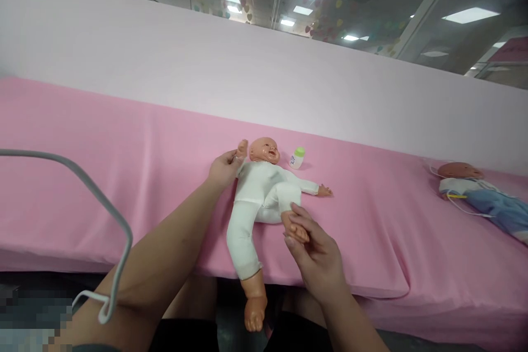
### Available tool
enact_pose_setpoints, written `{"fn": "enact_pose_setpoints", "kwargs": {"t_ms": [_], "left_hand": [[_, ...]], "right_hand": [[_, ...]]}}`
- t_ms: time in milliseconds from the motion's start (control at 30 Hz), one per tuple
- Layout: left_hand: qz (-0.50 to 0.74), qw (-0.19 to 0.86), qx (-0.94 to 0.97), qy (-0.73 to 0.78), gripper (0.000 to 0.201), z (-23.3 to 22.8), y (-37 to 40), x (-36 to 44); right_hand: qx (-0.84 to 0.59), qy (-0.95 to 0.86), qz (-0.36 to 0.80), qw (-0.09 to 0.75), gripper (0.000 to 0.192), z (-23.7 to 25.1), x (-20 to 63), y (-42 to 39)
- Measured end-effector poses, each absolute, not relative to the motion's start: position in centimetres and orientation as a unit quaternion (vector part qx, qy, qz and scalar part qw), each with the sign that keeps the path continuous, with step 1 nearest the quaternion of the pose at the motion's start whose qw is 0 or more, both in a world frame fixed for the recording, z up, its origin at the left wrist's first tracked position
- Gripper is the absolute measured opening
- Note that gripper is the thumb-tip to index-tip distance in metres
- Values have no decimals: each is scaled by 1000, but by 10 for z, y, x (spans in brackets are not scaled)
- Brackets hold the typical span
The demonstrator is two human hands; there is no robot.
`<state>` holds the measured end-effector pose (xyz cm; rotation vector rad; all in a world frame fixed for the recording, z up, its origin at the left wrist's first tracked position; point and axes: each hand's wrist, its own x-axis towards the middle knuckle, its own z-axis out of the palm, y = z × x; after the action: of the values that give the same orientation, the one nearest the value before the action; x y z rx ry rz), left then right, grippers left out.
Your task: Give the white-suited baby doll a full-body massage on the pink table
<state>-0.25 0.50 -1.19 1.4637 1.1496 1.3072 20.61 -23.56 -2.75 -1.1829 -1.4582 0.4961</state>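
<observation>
A baby doll (pixel 264 184) with a white cloth body lies on its back on the pink-covered table, its head toward the wall. My left hand (pixel 225 169) is closed around the doll's arm, just below its small raised hand. With thumb and fingers, my right hand (pixel 319 253) grips the doll's bare foot, and that leg is bent up. The doll's other leg hangs straight over the table's front edge. Beside the doll's head stands a small white bottle (pixel 296 159) with a green cap.
Another doll (pixel 487 195) in blue and white, with thin cords about it, lies at the far right. The pink sheet (pixel 74 176) covers the long table against a white wall (pixel 206 71). A grey cable (pixel 94 190) crosses the view at left.
</observation>
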Motion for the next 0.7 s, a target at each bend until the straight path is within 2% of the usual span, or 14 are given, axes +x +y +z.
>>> {"fn": "enact_pose_setpoints", "kwargs": {"t_ms": [133,267,533,700], "left_hand": [[600,509,398,472,41,-20,28,-10],[626,550,257,489,32,-23,42,-15],[635,538,287,474,29,-26,38,-14],[633,490,349,487,38,-28,33,-12]], "right_hand": [[-526,-633,203,530,41,-43,219,-278],[-526,-648,215,507,44,-57,224,-304],[-526,-638,270,493,40,-69,217,-306],[-543,-628,273,487,42,-51,217,-302]]}}
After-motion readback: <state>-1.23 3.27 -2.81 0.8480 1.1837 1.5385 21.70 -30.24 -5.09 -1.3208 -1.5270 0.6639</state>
